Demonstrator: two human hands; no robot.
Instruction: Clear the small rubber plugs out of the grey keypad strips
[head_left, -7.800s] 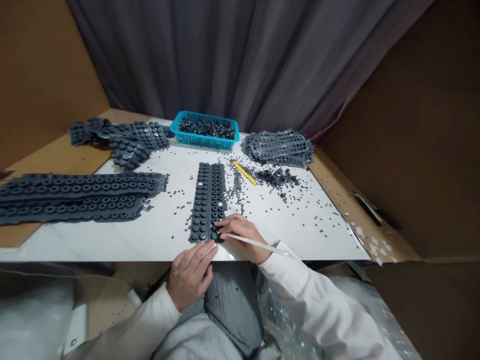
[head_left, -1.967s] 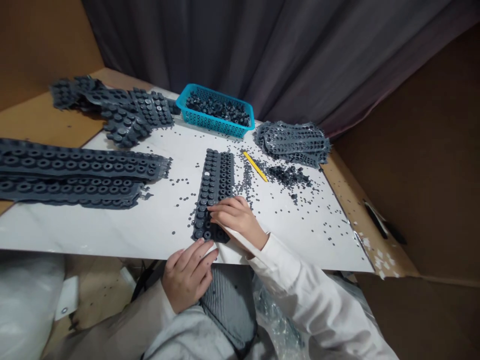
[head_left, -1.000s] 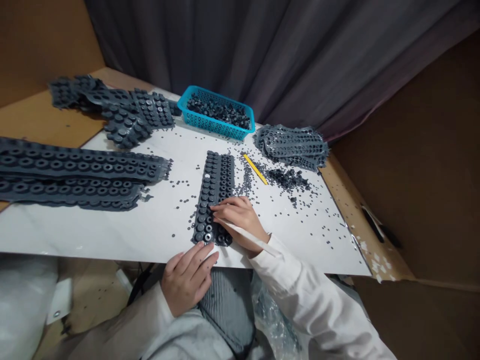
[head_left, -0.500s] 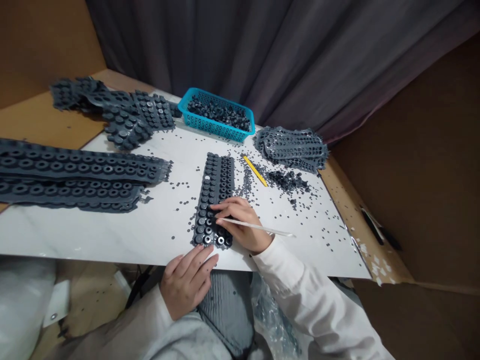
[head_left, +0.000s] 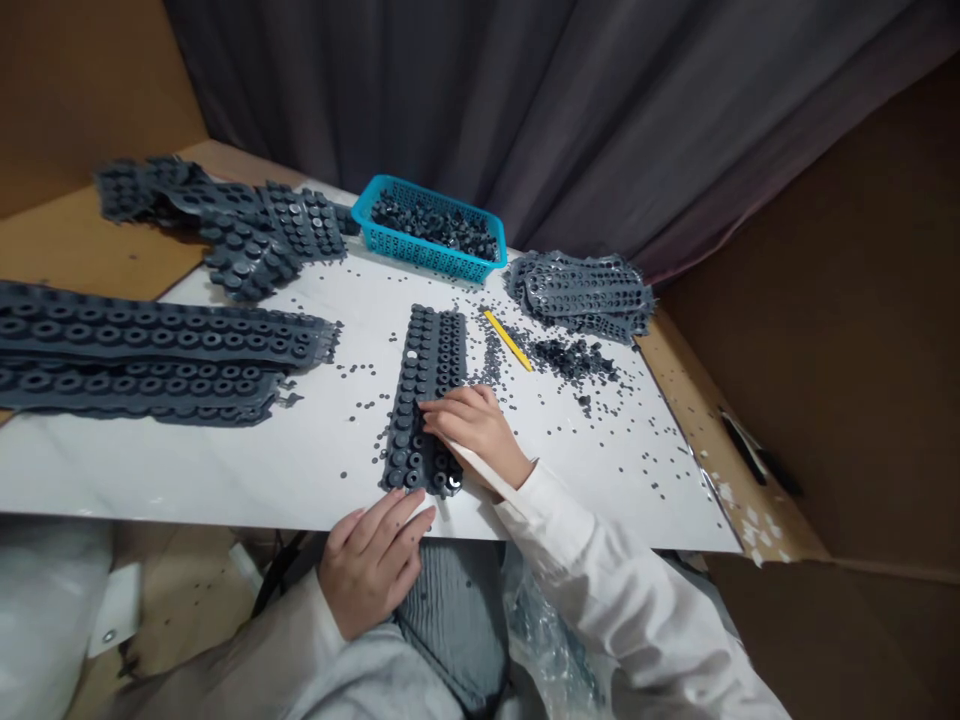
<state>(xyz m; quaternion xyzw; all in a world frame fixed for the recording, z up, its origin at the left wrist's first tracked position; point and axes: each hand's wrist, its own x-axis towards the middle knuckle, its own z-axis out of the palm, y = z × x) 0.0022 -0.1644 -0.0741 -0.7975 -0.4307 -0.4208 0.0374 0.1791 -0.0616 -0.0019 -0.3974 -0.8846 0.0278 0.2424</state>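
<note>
A dark grey rubber sheet [head_left: 424, 365] with rows of round, raised parts lies lengthwise away from me on the white tabletop. My right hand [head_left: 480, 430] is over its nearer right part, fingers closed in a pinch around a thin white stick [head_left: 491, 477]. The stick's back end slants down towards my right sleeve; its working tip is hidden by the fingers. At the table's front edge my left hand [head_left: 375, 560] lies with fingers stretched out, its fingertips at the sheet's near end.
Behind the sheet stands a blue basket [head_left: 427, 257] of small dark pieces. A yellow tool [head_left: 507, 340] lies beside a dark heap [head_left: 574, 358] and scattered bits. Perforated sheets [head_left: 581, 290] are stacked at back right; studded strips [head_left: 150, 335] and a twisted pile [head_left: 255, 240] occupy the left.
The white stick has swung from nearly level to a steeper slant, its back end dropping towards my right sleeve. My right hand has shifted slightly left, while my left hand stays put.
</note>
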